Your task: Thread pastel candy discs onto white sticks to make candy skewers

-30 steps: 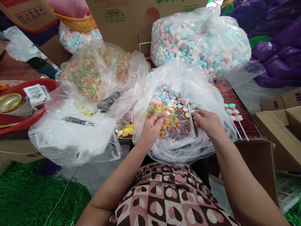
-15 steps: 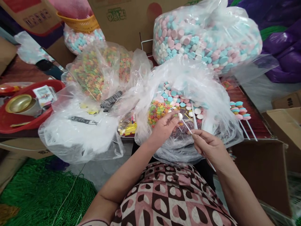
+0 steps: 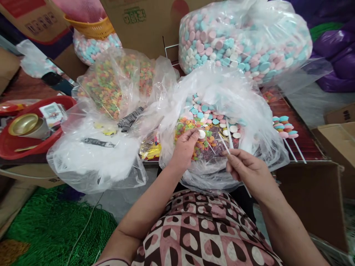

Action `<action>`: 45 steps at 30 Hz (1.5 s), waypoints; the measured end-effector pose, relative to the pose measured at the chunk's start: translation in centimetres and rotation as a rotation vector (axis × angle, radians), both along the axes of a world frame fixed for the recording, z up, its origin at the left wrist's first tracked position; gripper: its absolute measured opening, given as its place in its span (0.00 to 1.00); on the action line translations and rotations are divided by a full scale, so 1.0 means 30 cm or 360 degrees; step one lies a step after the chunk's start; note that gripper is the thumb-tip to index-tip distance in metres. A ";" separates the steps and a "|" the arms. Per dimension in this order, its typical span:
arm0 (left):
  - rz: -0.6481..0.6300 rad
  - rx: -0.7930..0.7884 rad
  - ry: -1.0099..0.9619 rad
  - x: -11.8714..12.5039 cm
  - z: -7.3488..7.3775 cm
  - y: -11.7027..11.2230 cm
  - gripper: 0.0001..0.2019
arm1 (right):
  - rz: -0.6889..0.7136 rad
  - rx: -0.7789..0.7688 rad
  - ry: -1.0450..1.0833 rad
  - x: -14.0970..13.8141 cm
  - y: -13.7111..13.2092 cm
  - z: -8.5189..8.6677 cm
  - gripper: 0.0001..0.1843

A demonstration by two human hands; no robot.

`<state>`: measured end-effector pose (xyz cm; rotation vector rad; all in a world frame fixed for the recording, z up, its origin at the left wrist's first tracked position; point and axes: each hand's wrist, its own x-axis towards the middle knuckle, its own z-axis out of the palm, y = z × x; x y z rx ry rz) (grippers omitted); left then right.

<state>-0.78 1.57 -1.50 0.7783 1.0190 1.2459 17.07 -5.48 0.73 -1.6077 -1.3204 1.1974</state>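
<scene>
My left hand [image 3: 186, 147] pinches a white marshmallow [image 3: 202, 134] between thumb and fingers, above the loose gummy rings [image 3: 184, 129]. Closed round a thin white stick [image 3: 224, 144], my right hand [image 3: 246, 166] is to the right; the stick's tip is bare and points up and left, apart from the marshmallow. Under both hands lies an opened clear plastic bag [image 3: 257, 144] holding gummy rings and pink, blue and white marshmallows [image 3: 204, 108]. Another white stick [image 3: 229, 133] lies in it.
Finished marshmallow skewers [image 3: 288, 129] lie at the right table edge. Behind stands a large bag of marshmallows [image 3: 222, 40], with a bag of gummy rings [image 3: 119, 85] to its left. A bag of white items [image 3: 94, 159] and a red basin [image 3: 62, 103] are at left; an open carton [image 3: 307, 199] stands low right.
My left hand has moved left with the white marshmallow, away from the stick's tip. My right hand still holds the stick, with its tip now bare. The view has shifted slightly.
</scene>
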 end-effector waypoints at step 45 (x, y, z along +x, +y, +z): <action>-0.0324 0.0119 0.0051 0.012 0.008 -0.076 0.19 | -0.0057 0.0082 0.0499 -0.103 0.150 0.024 0.17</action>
